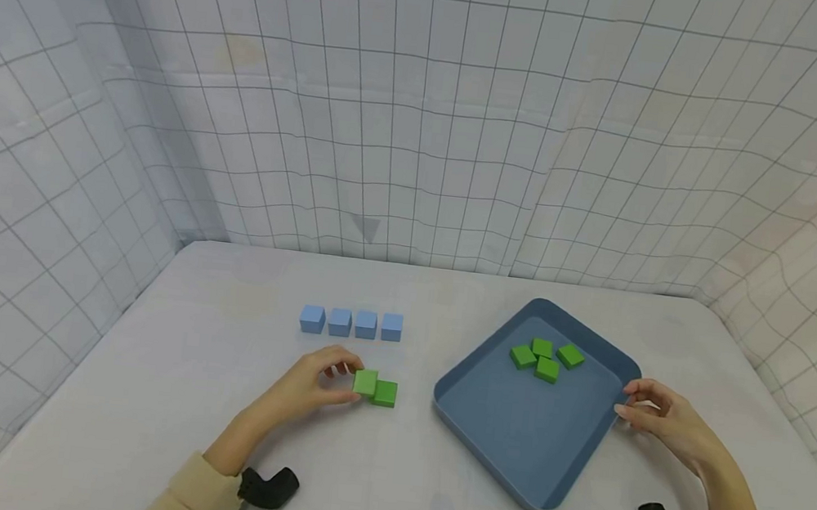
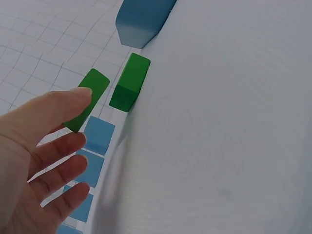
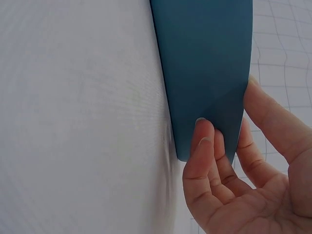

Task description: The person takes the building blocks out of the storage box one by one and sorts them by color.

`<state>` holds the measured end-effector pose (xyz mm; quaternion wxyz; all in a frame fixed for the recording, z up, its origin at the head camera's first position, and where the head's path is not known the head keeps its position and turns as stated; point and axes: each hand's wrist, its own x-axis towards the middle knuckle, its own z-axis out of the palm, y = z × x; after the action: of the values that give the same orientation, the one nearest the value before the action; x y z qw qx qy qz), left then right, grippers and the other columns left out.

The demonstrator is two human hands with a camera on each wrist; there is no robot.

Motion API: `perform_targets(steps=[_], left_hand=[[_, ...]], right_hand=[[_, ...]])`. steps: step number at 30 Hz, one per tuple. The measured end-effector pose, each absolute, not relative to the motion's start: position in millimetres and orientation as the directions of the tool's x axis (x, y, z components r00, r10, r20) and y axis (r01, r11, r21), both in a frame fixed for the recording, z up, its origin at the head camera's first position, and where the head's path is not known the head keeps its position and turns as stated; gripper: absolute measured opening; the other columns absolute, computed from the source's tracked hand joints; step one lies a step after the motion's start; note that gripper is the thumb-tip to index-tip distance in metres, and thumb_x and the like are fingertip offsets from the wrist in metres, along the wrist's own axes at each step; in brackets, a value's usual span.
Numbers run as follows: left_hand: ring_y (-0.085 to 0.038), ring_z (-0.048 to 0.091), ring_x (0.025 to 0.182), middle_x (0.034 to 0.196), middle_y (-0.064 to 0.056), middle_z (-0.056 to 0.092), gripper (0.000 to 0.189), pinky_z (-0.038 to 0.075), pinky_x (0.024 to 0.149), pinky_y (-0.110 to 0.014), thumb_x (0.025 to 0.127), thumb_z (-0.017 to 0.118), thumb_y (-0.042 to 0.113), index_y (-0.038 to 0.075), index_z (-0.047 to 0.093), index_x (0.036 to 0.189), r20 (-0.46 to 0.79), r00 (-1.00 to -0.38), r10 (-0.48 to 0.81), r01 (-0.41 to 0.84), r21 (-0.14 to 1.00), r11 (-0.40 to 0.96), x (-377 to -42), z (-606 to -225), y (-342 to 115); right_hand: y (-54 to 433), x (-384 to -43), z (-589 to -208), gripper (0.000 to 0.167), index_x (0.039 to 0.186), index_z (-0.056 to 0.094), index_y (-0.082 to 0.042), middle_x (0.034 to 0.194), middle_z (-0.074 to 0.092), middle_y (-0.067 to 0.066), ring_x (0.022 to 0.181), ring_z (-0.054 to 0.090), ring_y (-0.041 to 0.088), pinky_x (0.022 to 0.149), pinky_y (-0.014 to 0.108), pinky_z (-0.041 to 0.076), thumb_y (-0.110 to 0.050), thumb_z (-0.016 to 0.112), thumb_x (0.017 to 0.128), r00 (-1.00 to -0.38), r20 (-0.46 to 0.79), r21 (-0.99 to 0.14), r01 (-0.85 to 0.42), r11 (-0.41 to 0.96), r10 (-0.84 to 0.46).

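Observation:
My left hand (image 1: 309, 380) pinches a flat green block (image 1: 365, 382) between thumb and fingers. In the head view this block overlaps another green block (image 1: 385, 394), which lies on the table; in the left wrist view a gap shows between the held block (image 2: 96, 87) and the other one. My right hand (image 1: 666, 421) grips the right corner of a blue-grey tray (image 1: 492, 458), thumb and index finger at its rim. In the right wrist view, curled fingertips rest by the tray's outer wall (image 3: 207, 63). Several green blocks (image 1: 547, 370) lie inside the tray, toward its far corner.
Several light blue cubes (image 1: 366, 325) stand in a row beyond my left hand. The white table (image 1: 166, 396) is bordered by white grid-lined curtains (image 1: 421, 125) at the back and sides. Black straps with mounts (image 1: 269, 488) sit on both wrists.

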<state>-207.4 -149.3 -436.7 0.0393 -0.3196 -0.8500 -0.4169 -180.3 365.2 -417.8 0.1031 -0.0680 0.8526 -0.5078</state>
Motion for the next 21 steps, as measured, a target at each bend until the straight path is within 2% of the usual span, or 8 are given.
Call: perform_targets(steps=[8, 21], left_hand=[[-0.016, 0.052, 0.083, 0.097, 0.0, 0.059, 0.033, 0.044, 0.07, -0.027, 0.077, 0.074, 0.019, 0.009, 0.061, 0.106, 0.282, -0.81, 0.514, 0.542, 0.696, 0.471, -207.9, -439.9, -154.6], [-0.01, 0.051, 0.081, 0.093, 0.003, 0.059, 0.033, 0.044, 0.07, -0.025, 0.075, 0.075, 0.014, 0.007, 0.062, 0.104, 0.256, -0.814, 0.521, 0.539, 0.667, 0.514, -210.2, -441.9, -159.0]], right_hand=[[364.7, -180.2, -417.5, 0.033, 0.113, 0.04, 0.003, 0.097, 0.048, 0.006, 0.074, 0.056, 0.016, 0.063, 0.029, 0.047, -0.015, 0.057, 0.091, -0.971, -0.105, -0.875, -0.013, 0.484, -0.216], [364.6, -180.4, -417.9, 0.033, 0.112, 0.04, 0.004, 0.097, 0.048, 0.007, 0.075, 0.056, 0.015, 0.064, 0.029, 0.049, -0.013, 0.058, 0.09, -0.971, -0.095, -0.88, -0.022, 0.474, -0.221]])
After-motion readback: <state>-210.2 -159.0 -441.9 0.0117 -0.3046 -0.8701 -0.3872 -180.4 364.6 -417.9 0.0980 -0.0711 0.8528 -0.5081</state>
